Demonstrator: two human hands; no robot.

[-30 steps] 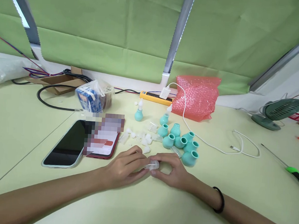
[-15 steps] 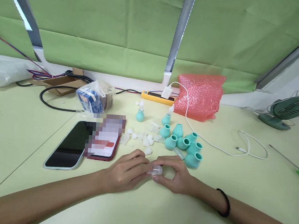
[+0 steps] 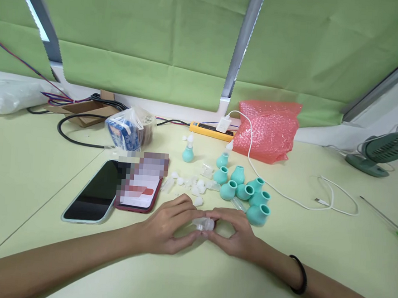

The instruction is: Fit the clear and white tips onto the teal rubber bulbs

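Between the fingertips of both hands is a small clear plastic tube [image 3: 204, 223], part of it covered by the fingers. My left hand [image 3: 169, 224] pinches it from the left with thumb and fingers. From the right, the thumb and index finger of my right hand [image 3: 236, 231] close on its other end. Just beyond lie loose white soft tips [image 3: 198, 201] and other clear tubes [image 3: 238, 204]. Several open-necked teal squeeze bulbs [image 3: 258, 214] cluster past my right hand. Farther back, a teal bulb with a clear tube and white tip [image 3: 188, 153] stands upright; a similar one [image 3: 222, 159] is beside it.
Two phones, one dark-screened [image 3: 93, 191] and one lit [image 3: 142, 186], lie left of the parts. A bagged blue package [image 3: 123, 130], yellow power strip [image 3: 207, 131] and red bubble-wrap bag [image 3: 266, 133] line the back. At right are a white cable [image 3: 332, 194], screwdriver [image 3: 381, 214] and green fan [image 3: 383, 148].
My left fingers have opened into a wider pinch, showing more of the clear tube. The right hand keeps its hold, its fingertips slightly farther left. The whole view has shifted a little.
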